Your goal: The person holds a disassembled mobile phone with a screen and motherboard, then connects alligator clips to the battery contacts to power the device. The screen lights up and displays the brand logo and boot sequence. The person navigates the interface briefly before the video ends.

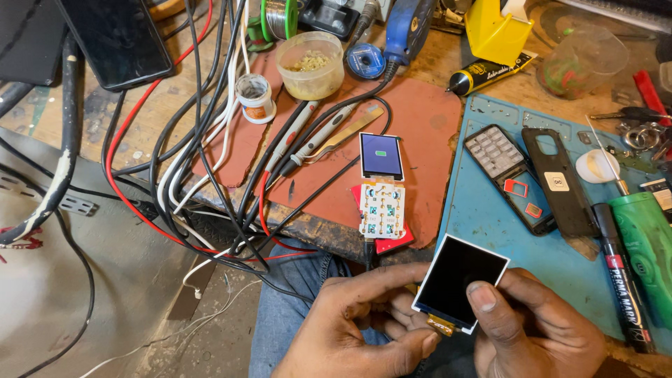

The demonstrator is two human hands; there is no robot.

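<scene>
Both my hands hold a small loose display panel (458, 280) with a black glass face, white rim and a gold ribbon tab at its lower edge. My left hand (357, 325) supports it from the left and below. My right hand (532, 329) pinches its lower right, thumb on the glass. Just above, a bare phone circuit board (382, 208) with a lit blue screen (381, 155) lies on a red mat (427, 133), with a cable plugged into its lower end.
A blue work mat (490, 224) on the right carries a keypad frame (498, 155), a black back cover (556, 178), a black marker (621, 276) and a green tool (647, 245). Tangled wires (189, 140), probe leads, a plastic cup (310, 64) and a dark phone (115, 38) sit at left and back.
</scene>
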